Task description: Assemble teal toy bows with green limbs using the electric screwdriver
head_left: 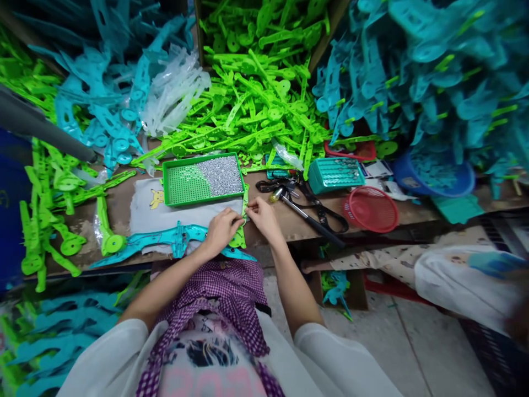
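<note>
A long bright green plastic part [238, 238] stands lengthwise between my hands, over the right end of a blue bow-shaped plastic part [157, 241]. My left hand [222, 231] is closed at the green part's left edge, its thumb and fingertips pressed together. From the right, my right hand [263, 219] pinches beside the same part; anything tiny in either pinch is too small to make out. Just behind them, a green perforated tray [182, 184] holds many small silvery metal pieces [221, 175]. Under tray and blue part lies a grey cloth [142, 212].
Heaped green parts [256, 116] and blue parts [372, 71] crowd the back. To the right are a black-handled hammer [309, 220], a teal box [334, 175], a red basket [371, 209] and a blue basin [433, 171]. Another person's patterned trouser leg [380, 262] shows at right.
</note>
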Available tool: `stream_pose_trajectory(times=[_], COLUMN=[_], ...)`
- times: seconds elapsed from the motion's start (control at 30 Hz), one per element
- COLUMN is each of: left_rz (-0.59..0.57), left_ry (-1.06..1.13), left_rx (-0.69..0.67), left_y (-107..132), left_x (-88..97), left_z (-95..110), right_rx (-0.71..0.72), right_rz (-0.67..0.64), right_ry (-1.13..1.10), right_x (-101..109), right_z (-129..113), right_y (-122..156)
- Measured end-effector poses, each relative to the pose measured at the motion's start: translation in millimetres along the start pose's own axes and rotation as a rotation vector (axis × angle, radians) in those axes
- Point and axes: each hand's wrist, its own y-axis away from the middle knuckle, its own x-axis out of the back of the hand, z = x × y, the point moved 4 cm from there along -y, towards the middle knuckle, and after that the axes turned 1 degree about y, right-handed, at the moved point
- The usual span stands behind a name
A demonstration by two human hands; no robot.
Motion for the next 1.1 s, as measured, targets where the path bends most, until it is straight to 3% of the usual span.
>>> stream_pose_trajectory(times=[0.2,0.4,0.5,0.63,0.87,0.97,1.1], left_rz=[-0.024,-0.156,-0.211,-0.298,-0.105,-0.110,-0.149], left_ry=[-0.014,-0.292,-0.344,-0.256,-0.096,-0.037,-0.123], left_rx=[0.016,0.088,0.039,-0.065,0.088,0.085,0.065], left_y=[4,14,14,20,30,27,26], left_x=[0.2,-2.3,-0.2,2.0,6.8,2.9,-3.3], left_z=[3,23,26,19,7,12,18], right_rx=[-0.012,-0.011,-0.003,-0.009,0.006,0.007,0.036], right_rz=[-0.009,0.038,0.012,0.016,0.021,0.010,-0.012], right_ry=[0.086,0.106,-0.021,-0.067,-0.044,-0.046,-0.059], right_x=[1,-2,-5,-8,-9,-8,-8], right_z=[-5,-7,-4,0,0,0,-2], right_y=[1,12,16,18,17,17,20])
